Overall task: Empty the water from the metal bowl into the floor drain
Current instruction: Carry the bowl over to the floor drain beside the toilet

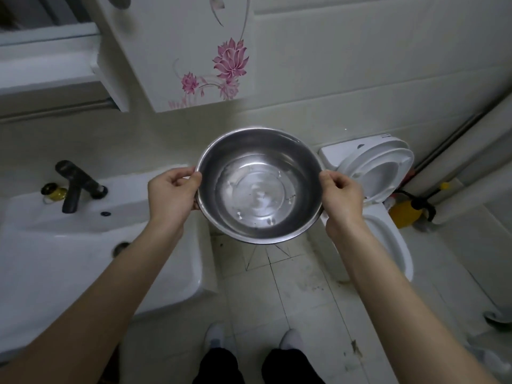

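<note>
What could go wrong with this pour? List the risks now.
1. The metal bowl is held only by its rim, left hand and right hand pinching opposite edges; tipped, the wet rim might slip.
2. No floor drain shows, perhaps hidden under the bowl, so water poured from this height could miss and splash the stained floor tiles and the feet.
3. The sink and toilet crowd both sides, so a tilt could knock them.

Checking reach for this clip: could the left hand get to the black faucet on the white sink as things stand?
Probably not yet: the left hand grips the round metal bowl rim; the black faucet itself stands unobstructed on the white sink.
</note>
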`<action>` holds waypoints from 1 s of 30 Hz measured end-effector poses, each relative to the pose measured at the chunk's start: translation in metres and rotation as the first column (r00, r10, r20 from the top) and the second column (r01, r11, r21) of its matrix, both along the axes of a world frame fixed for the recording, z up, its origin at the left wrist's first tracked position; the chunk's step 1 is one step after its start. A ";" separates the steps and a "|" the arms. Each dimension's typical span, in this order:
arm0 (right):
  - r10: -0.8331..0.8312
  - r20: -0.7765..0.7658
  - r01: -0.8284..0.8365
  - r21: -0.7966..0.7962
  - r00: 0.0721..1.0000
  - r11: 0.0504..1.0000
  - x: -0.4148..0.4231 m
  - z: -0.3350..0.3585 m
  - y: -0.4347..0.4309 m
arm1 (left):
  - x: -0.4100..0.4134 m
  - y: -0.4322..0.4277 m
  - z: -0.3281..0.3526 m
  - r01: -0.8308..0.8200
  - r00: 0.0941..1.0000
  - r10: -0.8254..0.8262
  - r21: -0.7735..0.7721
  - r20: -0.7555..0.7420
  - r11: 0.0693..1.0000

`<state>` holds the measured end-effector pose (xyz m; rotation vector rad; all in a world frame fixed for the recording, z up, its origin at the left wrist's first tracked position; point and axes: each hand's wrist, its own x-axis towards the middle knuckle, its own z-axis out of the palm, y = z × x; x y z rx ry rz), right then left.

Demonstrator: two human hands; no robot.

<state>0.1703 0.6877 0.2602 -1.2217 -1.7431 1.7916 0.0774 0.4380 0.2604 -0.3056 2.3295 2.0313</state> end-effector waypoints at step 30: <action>0.039 0.087 -0.039 -0.002 0.995 0.999 -0.025 -0.056 0.063 | 0.013 0.065 -0.041 -0.136 0.989 0.141 -0.098 0.046 0.986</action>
